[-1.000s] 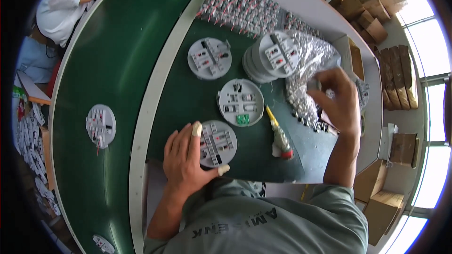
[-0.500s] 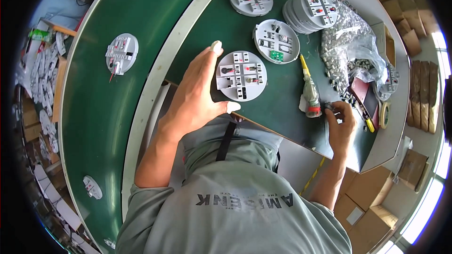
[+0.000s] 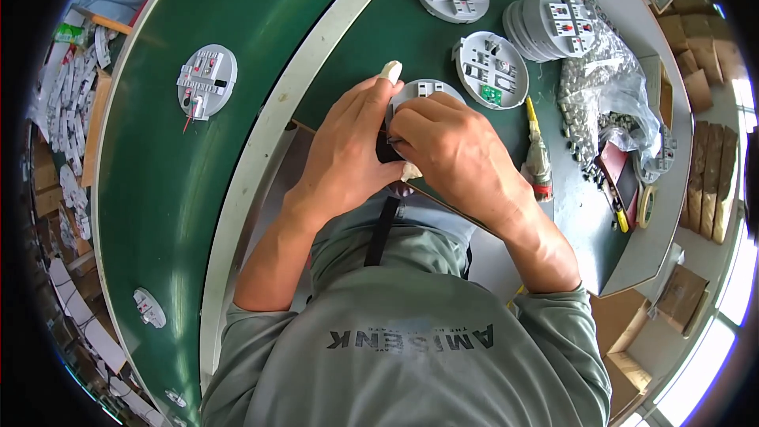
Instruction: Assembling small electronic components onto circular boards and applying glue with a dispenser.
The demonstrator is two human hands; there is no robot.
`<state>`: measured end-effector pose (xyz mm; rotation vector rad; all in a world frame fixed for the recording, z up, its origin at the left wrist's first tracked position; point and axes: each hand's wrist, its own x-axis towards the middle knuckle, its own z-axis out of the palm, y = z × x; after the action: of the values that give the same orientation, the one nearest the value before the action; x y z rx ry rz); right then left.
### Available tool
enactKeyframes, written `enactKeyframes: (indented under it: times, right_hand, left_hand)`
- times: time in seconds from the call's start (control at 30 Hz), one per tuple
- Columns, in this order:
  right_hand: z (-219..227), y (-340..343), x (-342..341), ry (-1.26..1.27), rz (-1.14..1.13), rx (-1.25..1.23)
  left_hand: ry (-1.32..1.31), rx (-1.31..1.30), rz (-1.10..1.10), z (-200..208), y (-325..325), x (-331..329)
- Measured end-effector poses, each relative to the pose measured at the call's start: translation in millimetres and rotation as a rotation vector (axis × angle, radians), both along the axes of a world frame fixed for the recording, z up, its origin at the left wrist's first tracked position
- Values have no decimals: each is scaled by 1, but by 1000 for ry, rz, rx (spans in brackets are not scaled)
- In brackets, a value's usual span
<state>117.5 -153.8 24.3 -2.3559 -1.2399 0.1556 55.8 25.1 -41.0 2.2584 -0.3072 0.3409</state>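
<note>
Hands: left hand and right hand are closed together over one round grey plate at the near edge of the green desk.
Left hand state: fingers are curled around the plate's left side, taped fingertip is laid on its rim.
Right hand state: fingers are pinched on something small at the plate's near side; what is pinched is hidden, cannot be told.
Plate position: just beside a second open plate, which sits toward the far right; most of the held plate is covered by both hands.
Step judged: a small part is probably being seated or pressed into the plate.
Doing it well: plate should be kept flat and steadied by the left hand so it is not spun; pressure is best applied straight down, not sideways, so clips are not bent.
Nearby: yellow-handled tool is lying right of the hands; bag of small metal parts and a stack of plates are further right.
Belt: another plate is lying on the curved green conveyor, well apart to the left.
Risk: tool could be knocked by the right wrist.
</note>
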Motion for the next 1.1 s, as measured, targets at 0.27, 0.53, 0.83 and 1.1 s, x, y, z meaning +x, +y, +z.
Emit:
enactKeyframes:
  times: [0.27,0.53,0.83,1.1]
  right_hand:
    - [-4,-10,11,66,101,61]
    - [-3,-16,4,102,50,138]
    - [-7,-126,-60,-125,-990,-105]
    - [-22,-192,-77,437,-1127,450]
  left_hand:
    - [-7,16,32,-3,-3,3]
    - [-58,50,40,-7,-2,6]
    - [-35,-20,-12,1,-7,4]
    - [-52,-5,-12,-2,-12,5]
